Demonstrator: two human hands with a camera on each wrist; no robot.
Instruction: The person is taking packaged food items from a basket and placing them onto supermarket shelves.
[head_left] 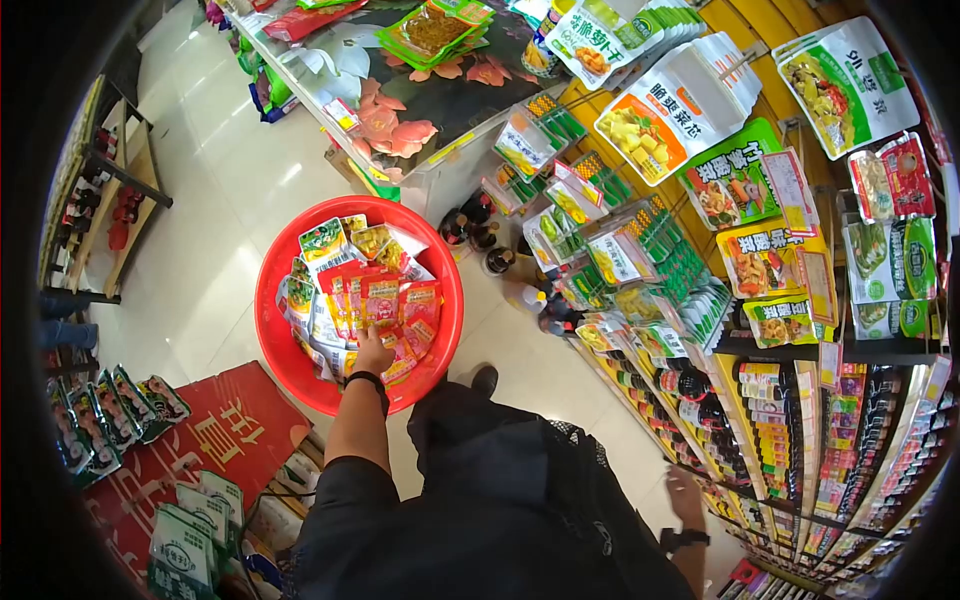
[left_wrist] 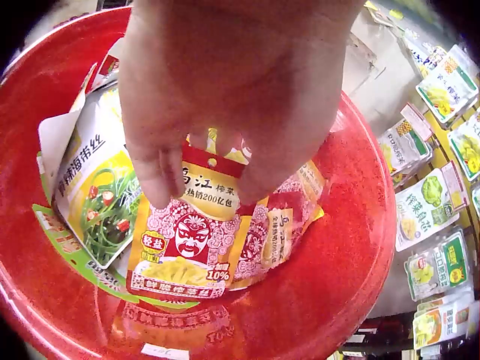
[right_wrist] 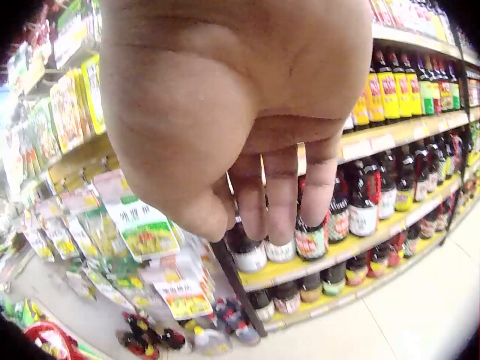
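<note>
In the head view my left hand reaches into a round red plastic basin full of food packets. Its thumb and fingers, close up in the left wrist view, pinch the upper part of a red and yellow pickle packet printed with an opera mask. More red packets lie beside it, with a white packet of green vegetables on the left. Away at the lower right, my right hand hangs with nothing in it, fingers loosely extended, in front of shelves of sauce bottles.
Hanging pickle packets fill a yellow rack on the right. A flower-patterned display table stands beyond the basin. Dark bottles stand on the floor near the basin. A red printed board and more bagged goods are at lower left.
</note>
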